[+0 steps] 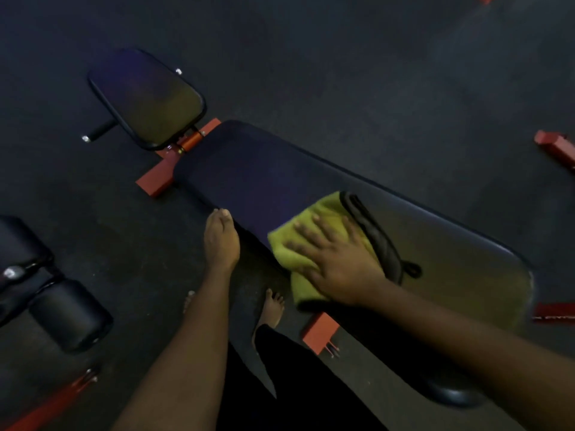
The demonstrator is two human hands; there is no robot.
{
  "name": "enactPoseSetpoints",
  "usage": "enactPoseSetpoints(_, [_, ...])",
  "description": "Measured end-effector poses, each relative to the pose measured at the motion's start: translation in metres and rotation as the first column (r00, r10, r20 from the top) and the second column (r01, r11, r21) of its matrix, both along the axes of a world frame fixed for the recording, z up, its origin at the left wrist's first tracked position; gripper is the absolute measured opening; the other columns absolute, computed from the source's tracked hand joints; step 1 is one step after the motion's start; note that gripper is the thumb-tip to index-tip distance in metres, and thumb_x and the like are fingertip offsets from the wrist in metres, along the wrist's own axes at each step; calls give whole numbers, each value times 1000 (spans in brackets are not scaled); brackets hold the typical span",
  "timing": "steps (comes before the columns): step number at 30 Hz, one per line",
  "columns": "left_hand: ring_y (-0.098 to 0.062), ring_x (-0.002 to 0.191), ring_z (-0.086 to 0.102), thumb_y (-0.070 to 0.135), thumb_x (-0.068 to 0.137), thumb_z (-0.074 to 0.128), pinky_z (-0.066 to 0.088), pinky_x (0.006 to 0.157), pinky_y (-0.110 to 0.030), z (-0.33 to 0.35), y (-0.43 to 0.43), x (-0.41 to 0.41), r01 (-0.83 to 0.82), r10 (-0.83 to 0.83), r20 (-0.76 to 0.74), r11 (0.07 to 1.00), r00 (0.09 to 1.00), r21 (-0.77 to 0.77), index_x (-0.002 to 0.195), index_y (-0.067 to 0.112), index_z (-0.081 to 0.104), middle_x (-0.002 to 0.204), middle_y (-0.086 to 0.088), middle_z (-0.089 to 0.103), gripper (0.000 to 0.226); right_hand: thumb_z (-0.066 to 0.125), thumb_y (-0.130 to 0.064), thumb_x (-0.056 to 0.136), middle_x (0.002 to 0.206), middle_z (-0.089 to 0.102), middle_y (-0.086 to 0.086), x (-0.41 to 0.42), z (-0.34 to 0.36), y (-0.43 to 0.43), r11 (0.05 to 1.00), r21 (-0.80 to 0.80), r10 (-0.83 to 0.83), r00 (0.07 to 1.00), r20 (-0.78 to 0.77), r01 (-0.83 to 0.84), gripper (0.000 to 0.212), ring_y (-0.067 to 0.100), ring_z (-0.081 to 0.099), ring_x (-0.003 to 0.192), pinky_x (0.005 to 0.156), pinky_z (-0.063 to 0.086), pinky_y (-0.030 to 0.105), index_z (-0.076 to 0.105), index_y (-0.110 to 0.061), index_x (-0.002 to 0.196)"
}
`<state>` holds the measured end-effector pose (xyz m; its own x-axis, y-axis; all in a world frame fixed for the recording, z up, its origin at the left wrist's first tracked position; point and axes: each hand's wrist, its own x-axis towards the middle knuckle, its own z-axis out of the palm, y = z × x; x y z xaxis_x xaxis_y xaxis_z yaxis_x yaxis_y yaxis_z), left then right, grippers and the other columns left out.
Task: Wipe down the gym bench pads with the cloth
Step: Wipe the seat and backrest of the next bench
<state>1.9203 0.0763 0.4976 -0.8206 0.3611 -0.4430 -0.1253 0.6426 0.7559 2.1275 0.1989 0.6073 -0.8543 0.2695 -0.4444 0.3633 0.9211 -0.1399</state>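
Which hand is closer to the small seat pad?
Left. The left hand touches the long pad, nearer the small seat pad; the right hand presses the cloth farther away.

Dark speckled floor (342,73) carries the bench on its red frame (155,181). Long pad (280,169) and short pad (149,101) sit end to end with a narrow gap between. Yellow-green cloth (329,206), dark-trimmed on one side, lies flat on the long pad at its near edge. Second black bench (62,312) stands on the floor to the left.

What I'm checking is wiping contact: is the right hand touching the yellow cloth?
Touching. The head view shows the right hand flat on the yellow cloth, fingers spread over it.
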Motion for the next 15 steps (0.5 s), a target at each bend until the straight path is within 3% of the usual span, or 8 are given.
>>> enactPoseSetpoints(2, [-20, 130, 47, 37, 108, 28, 35, 106, -30, 15, -3, 15, 55, -54, -35, 998, 998, 18, 138, 6, 52, 143, -10, 49, 50, 20, -64, 97, 167, 20, -12, 50, 29, 12, 999, 30, -34, 999, 12, 33, 60, 22, 18, 155, 119, 16, 64, 31, -50, 154])
enactPoseSetpoints(4, [-11, 119, 46, 37, 108, 28, 32, 95, -24, 28, -5, 30, 118, -116, -62, 992, 991, 30, 138, 10, 51, 140, -7, 49, 47, 10, -66, 94, 169, 14, -13, 86, 44, 55, 969, 170, -191, 981, 39, 182, 63, 22, 15, 156, 119, 14, 63, 17, -52, 156])
enactPoseSetpoints(6, [-10, 119, 45, 42, 107, 27, 33, 93, -26, 39, -7, 46, 192, -190, -50, 981, 980, 34, 138, 15, 50, 140, -3, 47, 48, 9, -66, 94, 169, 14, -11, 90, 51, 97, 853, 277, -465, 885, 20, 442, 64, 23, 17, 155, 118, 15, 64, 17, -52, 156])
enactPoseSetpoints(8, [-13, 120, 46, 45, 106, 27, 38, 94, -31, 46, -10, 58, 251, -250, -33, 967, 968, 42, 139, 19, 49, 141, -1, 45, 47, 21, -60, 98, 169, 18, -8, 67, 49, 97, 731, 292, -642, 767, -10, 616, 59, 27, 20, 153, 115, 16, 70, 24, -47, 156])
enactPoseSetpoints(11, [-14, 121, 44, 43, 106, 29, 37, 91, -31, 56, -13, 78, 339, -336, -47, 938, 941, 76, 136, 20, 50, 140, -1, 44, 43, 31, -52, 102, 170, 15, -3, 53, 33, 19, 807, 249, -546, 838, -30, 535, 55, 31, 14, 155, 114, 10, 72, 28, -42, 156])
enactPoseSetpoints(13, [-18, 125, 43, 42, 106, 30, 41, 98, -38, 62, -15, 91, 370, -364, -80, 925, 928, 81, 136, 19, 50, 142, -2, 42, 42, 34, -53, 99, 169, 19, -6, 76, 39, -47, 885, 211, -411, 910, -61, 414, 56, 28, 17, 155, 115, 10, 68, 32, -44, 154])
enactPoseSetpoints(15, [-21, 129, 42, 41, 106, 31, 42, 105, -46, 71, -22, 105, 407, -397, -108, 907, 912, 108, 138, 17, 48, 144, -3, 41, 44, 34, -56, 96, 168, 23, -10, 120, 55, -85, 889, 227, -380, 918, -116, 397, 57, 25, 21, 154, 117, 10, 62, 36, -47, 151])
